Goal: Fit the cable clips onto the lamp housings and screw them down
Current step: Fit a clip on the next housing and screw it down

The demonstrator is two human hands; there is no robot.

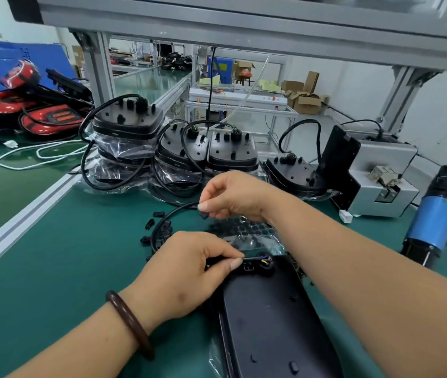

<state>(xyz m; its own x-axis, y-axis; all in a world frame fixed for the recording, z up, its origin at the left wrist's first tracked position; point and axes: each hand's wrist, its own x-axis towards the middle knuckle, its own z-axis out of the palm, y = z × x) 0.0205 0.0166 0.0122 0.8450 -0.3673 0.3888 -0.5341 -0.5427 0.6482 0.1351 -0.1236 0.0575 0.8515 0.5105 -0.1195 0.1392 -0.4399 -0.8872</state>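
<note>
A black lamp housing (pixel 268 317) lies back-up on the green mat in front of me. Its black cable (pixel 162 225) loops away to the left. My left hand (pixel 187 271) pinches the cable where its coloured wires enter the housing's round socket (pixel 267 264). My right hand (pixel 233 195) hovers above the mat and pinches a small black cable clip (pixel 204 214) between thumb and fingers. Several loose black clips (pixel 151 223) lie scattered on the mat by the cable loop.
Stacks of bagged black housings (pixel 206 151) with cables stand behind the hands. A blue-and-black electric screwdriver (pixel 435 214) hangs at the right, beside a grey screw feeder (pixel 380 181). Red lamps (pixel 45 115) lie at far left. A plastic bag (pixel 247 233) lies under my right forearm.
</note>
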